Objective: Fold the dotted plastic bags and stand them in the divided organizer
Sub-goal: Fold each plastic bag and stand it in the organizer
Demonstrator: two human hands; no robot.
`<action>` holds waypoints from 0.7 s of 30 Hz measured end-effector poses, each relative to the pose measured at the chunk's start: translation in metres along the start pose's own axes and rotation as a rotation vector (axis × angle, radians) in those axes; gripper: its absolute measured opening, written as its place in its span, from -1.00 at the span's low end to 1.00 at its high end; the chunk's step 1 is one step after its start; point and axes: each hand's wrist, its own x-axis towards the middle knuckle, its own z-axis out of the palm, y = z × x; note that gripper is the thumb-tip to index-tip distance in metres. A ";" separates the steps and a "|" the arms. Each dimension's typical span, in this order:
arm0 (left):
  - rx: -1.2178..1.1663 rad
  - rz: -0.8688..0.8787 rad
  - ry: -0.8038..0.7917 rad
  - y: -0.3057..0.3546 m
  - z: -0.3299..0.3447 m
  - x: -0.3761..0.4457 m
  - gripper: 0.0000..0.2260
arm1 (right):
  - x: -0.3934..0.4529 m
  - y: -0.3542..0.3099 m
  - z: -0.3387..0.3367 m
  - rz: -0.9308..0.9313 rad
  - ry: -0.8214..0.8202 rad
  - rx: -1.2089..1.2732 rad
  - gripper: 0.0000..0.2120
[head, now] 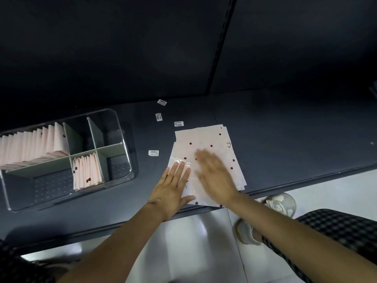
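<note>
Done: the clear divided organizer (122, 127) on the dark bench (285, 139) already holds a long row of folded dotted bags (32, 148) standing in its far-left compartment and a short row (86, 170) in the near-middle one.
Left: a stack of flat dotted plastic bags (212, 139) lies near the bench's front edge, unfolded; several compartments look unfilled.
Left hand (173, 186): fingers straight, flat on the stack's near-left corner.
Right hand (214, 172): blurred, fingers extended over the top bag, seemingly smoothing it.
Judgement: roughly midway.
</note>
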 end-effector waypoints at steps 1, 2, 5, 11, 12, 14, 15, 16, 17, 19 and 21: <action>0.011 0.003 -0.009 0.000 0.000 0.000 -0.32 | -0.011 -0.010 0.010 -0.125 -0.050 -0.038 -0.48; 0.014 0.007 -0.018 0.001 -0.001 -0.001 -0.33 | -0.021 -0.019 0.018 -0.165 -0.117 -0.048 -0.45; -0.005 0.013 -0.018 -0.002 -0.001 -0.001 -0.33 | -0.046 -0.014 0.026 -0.068 -0.228 -0.068 -0.34; -0.026 0.054 0.013 -0.030 -0.010 -0.009 -0.36 | -0.067 0.022 0.004 -0.057 -0.144 -0.162 -0.43; -0.058 0.045 0.040 -0.032 -0.013 -0.008 -0.38 | -0.062 0.024 0.000 -0.036 -0.088 -0.117 -0.52; -0.137 0.025 0.099 -0.034 -0.020 -0.003 -0.43 | -0.050 0.027 -0.003 -0.030 0.026 -0.052 -0.77; -0.162 0.018 0.119 -0.034 -0.023 0.001 -0.46 | -0.044 0.028 -0.003 -0.028 0.031 -0.038 -0.83; -0.173 0.019 0.139 -0.034 -0.026 0.006 -0.49 | -0.040 0.027 -0.005 -0.023 0.011 -0.030 -0.82; -0.182 0.030 0.163 -0.034 -0.029 0.011 -0.54 | -0.037 0.028 -0.005 -0.024 -0.013 -0.026 -0.78; -0.174 0.067 0.217 -0.035 -0.035 0.019 -0.64 | -0.032 0.031 -0.004 -0.039 -0.052 -0.036 -0.72; -0.097 0.141 0.272 -0.038 -0.040 0.024 -0.70 | -0.029 0.034 -0.004 -0.060 -0.054 -0.040 -0.70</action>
